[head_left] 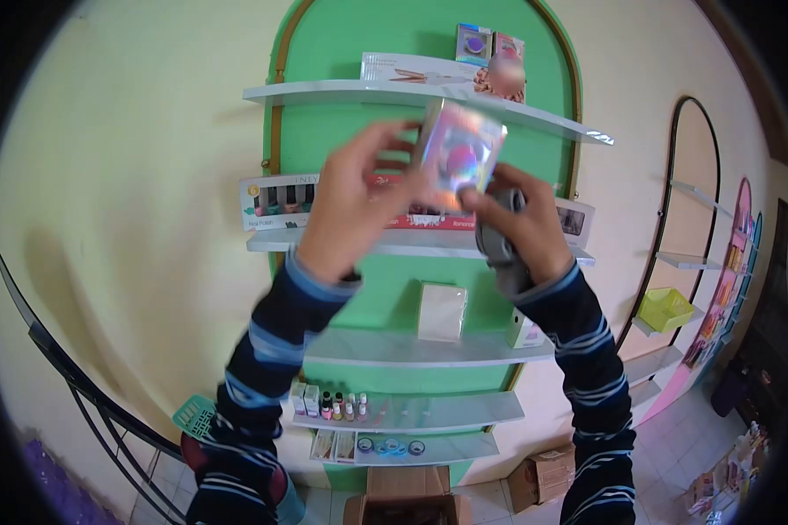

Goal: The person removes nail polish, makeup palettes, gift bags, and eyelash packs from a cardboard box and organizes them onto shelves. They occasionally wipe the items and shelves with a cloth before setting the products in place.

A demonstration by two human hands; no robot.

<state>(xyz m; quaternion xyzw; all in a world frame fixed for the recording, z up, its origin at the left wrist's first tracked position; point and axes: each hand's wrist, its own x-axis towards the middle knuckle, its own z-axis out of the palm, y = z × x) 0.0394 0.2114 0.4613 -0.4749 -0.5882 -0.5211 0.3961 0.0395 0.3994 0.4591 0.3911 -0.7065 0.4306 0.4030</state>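
Observation:
Both hands hold up a small shiny box [460, 156] in front of the upper shelves, its front showing a round pink-purple item. My left hand [359, 188] grips its left side, fingers curled behind it. My right hand [534, 219] pinches the lower right corner with the thumb. Bunched in that same right hand is a grey, cloth-like thing [497, 249], hanging below the palm; I cannot tell exactly what it is. Two similar boxes [474, 44] stand on the top shelf [324, 90], with a long white box [411, 68] bearing a hair-iron picture.
Behind my hands, a nail polish set [276, 206] stands on the second shelf [276, 241]. Lower shelves hold a white-faced box [442, 313], small bottles [338, 405] and tape-like rolls [390, 446]. An open carton [407, 481] sits on the floor. At right, a yellow-green basket [665, 308] rests on another shelf.

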